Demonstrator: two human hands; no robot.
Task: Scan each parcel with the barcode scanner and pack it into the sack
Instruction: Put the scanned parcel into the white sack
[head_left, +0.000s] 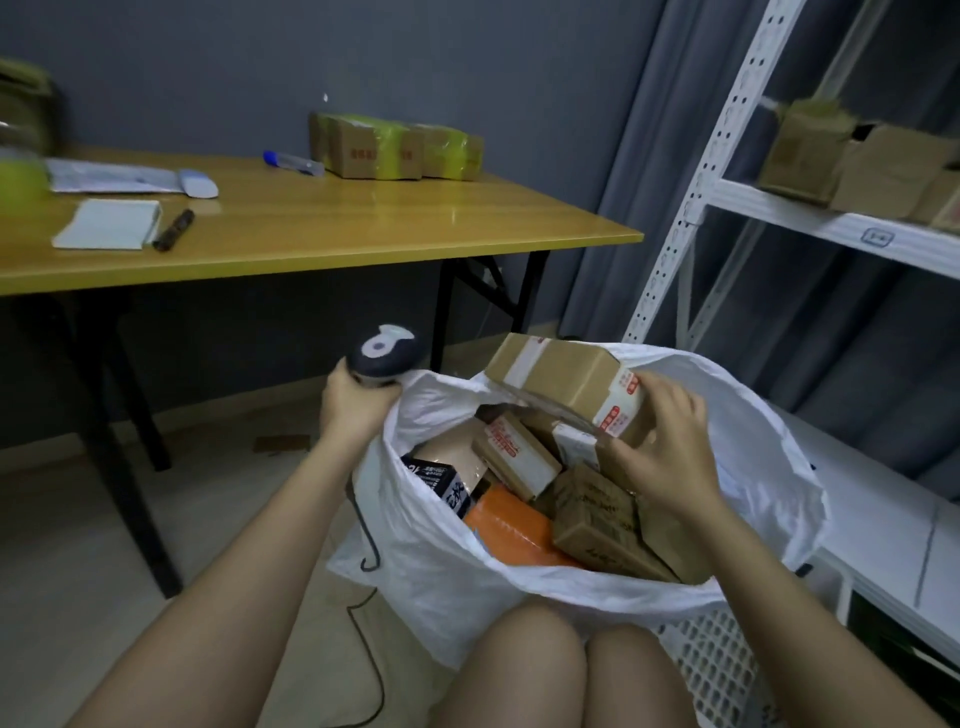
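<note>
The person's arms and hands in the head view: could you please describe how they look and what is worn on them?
Both forearms are bare, with no sleeves in view. The left hand and right hand wear no gloves, and no rings, watch or bracelets are visible.

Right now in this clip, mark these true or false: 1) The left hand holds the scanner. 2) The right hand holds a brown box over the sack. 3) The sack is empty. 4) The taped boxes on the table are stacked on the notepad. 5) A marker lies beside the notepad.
1) True: the left hand has its grip on the barcode scanner.
2) True: the right hand holds the brown box above the white sack.
3) False: it already holds many parcels.
4) False: the taped boxes sit at the table's far edge, apart from the notepad.
5) True: the marker lies just right of it.
</note>
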